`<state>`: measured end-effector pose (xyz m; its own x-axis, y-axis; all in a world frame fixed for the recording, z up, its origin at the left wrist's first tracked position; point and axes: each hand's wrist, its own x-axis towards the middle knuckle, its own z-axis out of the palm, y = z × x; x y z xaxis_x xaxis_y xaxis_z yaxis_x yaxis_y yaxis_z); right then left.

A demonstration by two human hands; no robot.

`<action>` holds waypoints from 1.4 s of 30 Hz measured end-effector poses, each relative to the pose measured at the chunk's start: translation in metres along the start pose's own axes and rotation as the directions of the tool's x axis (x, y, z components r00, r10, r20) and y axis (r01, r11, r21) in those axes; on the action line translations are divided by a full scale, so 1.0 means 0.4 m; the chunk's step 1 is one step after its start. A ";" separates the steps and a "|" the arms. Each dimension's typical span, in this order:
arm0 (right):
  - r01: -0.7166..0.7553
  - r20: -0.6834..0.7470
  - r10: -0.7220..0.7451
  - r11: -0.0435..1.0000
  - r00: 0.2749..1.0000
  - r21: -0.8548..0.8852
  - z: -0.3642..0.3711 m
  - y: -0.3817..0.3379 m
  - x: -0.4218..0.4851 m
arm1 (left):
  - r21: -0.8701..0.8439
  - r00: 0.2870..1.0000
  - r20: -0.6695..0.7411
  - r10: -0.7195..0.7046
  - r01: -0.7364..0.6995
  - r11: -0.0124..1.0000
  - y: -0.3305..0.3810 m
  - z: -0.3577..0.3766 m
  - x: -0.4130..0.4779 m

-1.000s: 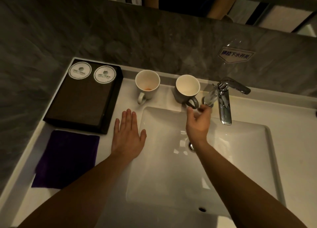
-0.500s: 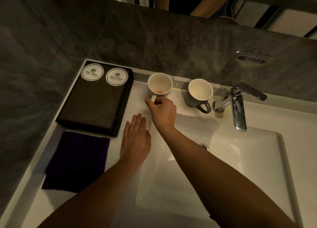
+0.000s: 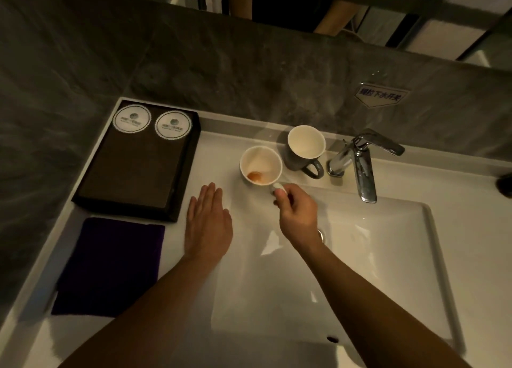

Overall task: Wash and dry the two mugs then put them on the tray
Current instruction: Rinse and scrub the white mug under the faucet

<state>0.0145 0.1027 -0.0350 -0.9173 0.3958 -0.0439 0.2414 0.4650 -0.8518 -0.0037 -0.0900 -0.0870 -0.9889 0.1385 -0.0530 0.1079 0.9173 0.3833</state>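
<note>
Right hand [image 3: 297,215] fingers [image 3: 280,192] pinch the white mug [image 3: 257,160] by its handle, likely heading for the sink [image 3: 388,257] right of them; left hand [image 3: 207,223] lies released on the desk [image 3: 221,151].

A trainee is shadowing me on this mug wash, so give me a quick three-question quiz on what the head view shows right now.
1. Multiple choice: what does the right hand pinch?
A) the tap lever
B) the handle of the white mug
C) the purple cloth

2. True or false: the grey mug stands upright between the white mug and the faucet.

3. Fill the gap: the residue at the bottom of the white mug is ___ in colour.

Key: 1 B; 2 true; 3 orange.
</note>
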 end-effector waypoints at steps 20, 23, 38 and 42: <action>-0.015 -0.090 -0.005 0.976 0.996 -0.216 -0.428 0.333 -0.080 | -0.012 0.777 0.189 0.601 -0.610 0.792 0.763 -0.112 0.256; 0.019 -0.056 -0.032 0.976 0.998 -0.217 -0.444 0.344 -0.052 | 0.051 0.775 0.121 0.620 -0.629 0.776 0.773 -0.111 0.254; 0.052 0.148 -0.022 0.978 0.989 -0.201 -0.469 0.361 -0.025 | -0.509 0.947 -0.145 0.286 -0.319 0.799 0.674 -0.097 0.136; 0.056 0.183 -0.022 0.981 0.983 -0.186 -0.498 0.372 -0.024 | -0.687 0.993 0.065 -0.096 0.114 0.718 0.573 0.013 -0.028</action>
<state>0.1221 0.3258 -0.0574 -0.9648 0.2338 -0.1203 0.2440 0.6257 -0.7409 0.0325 0.1206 -0.0032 -0.9860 0.0743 -0.1495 -0.1053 0.4178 0.9024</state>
